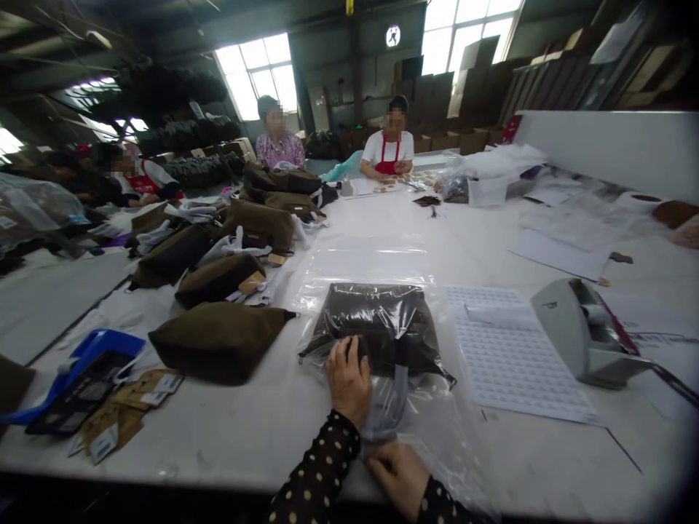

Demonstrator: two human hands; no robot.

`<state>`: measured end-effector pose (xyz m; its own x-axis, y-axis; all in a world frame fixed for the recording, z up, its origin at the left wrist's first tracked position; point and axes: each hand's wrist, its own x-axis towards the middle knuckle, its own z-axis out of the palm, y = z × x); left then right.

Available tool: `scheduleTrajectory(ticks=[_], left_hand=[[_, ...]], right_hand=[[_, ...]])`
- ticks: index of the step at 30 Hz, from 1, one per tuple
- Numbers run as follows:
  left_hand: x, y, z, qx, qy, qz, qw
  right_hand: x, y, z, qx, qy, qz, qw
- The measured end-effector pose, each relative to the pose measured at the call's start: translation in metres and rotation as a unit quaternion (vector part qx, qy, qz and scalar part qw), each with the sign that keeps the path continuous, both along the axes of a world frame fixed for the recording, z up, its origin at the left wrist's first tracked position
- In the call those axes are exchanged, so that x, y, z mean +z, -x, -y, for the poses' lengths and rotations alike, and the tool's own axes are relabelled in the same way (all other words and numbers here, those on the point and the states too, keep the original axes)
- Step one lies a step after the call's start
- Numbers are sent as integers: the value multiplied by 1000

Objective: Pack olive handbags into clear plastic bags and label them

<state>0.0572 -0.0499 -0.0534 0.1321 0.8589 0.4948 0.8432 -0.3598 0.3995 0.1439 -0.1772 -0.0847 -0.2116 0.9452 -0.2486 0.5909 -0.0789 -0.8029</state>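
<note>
A dark handbag (371,313) lies inside a clear plastic bag (431,422) on the table in front of me. Its strap (397,400), wrapped in something pale, trails toward the table's front edge. My left hand (349,382) rests on the near side of the handbag, fingers spread and slightly bent. Nearer the front edge, my right hand (401,473) has its fingers curled in at the plastic bag's near end; its fingertips are partly hidden. Left of the plastic bag sits an olive handbag (221,340) without plastic over it.
More olive handbags (256,224) are piled at the left. Brown tags (128,407) and a blue holder (92,364) lie front left. On the right are a label sheet (513,349) and a grey dispenser (584,331). Co-workers (387,149) sit beyond the table.
</note>
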Motion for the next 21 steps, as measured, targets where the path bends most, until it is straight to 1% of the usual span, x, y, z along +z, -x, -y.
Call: scheduleTrajectory(ticks=[2, 3, 4, 5, 6, 7, 8, 9, 10, 11, 12, 13, 14, 15, 16, 17, 19, 21], left_hand=[[-8, -6, 3, -14, -8, -31, 999], [-11, -8, 3, -24, -8, -45, 999], [-13, -10, 2, -33, -10, -55, 998], [-14, -12, 0, -40, -15, -61, 997], [-16, -14, -2, -46, -19, -63, 997], [-17, -15, -5, -49, -24, -58, 997], [-18, -17, -7, -54, -29, -56, 997], [-18, -18, -9, -58, -34, -53, 996], [-19, -19, -10, -61, -36, -49, 996], [-18, -19, -11, -66, -36, -45, 996], [-18, -20, -10, -72, -32, -43, 996], [-18, -20, -10, -80, -28, -42, 996], [-18, -20, -9, -87, -27, -41, 995], [-19, -21, -9, -91, -29, -41, 995], [-20, -22, -9, -91, -36, -40, 994], [-21, -23, -10, -87, -43, -36, 995], [-24, -25, -11, -75, -58, -24, 995], [-25, -26, -13, -66, -69, -13, 995]], right_hand=[[4, -14, 7, 53, -53, -42, 996], [8, -29, 10, 65, -83, -73, 992], [13, -50, 13, 57, -112, -103, 987], [21, -78, 15, 18, -140, -121, 983], [31, -113, 17, -56, -168, -120, 977], [42, -153, 20, -159, -192, -102, 963], [53, -196, 22, -283, -212, -61, 933], [64, -241, 25, -403, -223, -22, 887], [73, -285, 26, -516, -216, 5, 829], [80, -326, 27, -607, -196, 33, 770], [84, -362, 25, -628, -179, 43, 756], [85, -391, 20, -638, -157, 43, 753], [84, -414, 13, -632, -133, 39, 762], [81, -429, 4, -617, -110, 31, 779], [77, -439, -6, -603, -90, 23, 792], [72, -444, -15, -591, -74, 18, 803], [64, -445, -29, -574, -62, 13, 816], [58, -440, -32, -568, -67, 10, 820]])
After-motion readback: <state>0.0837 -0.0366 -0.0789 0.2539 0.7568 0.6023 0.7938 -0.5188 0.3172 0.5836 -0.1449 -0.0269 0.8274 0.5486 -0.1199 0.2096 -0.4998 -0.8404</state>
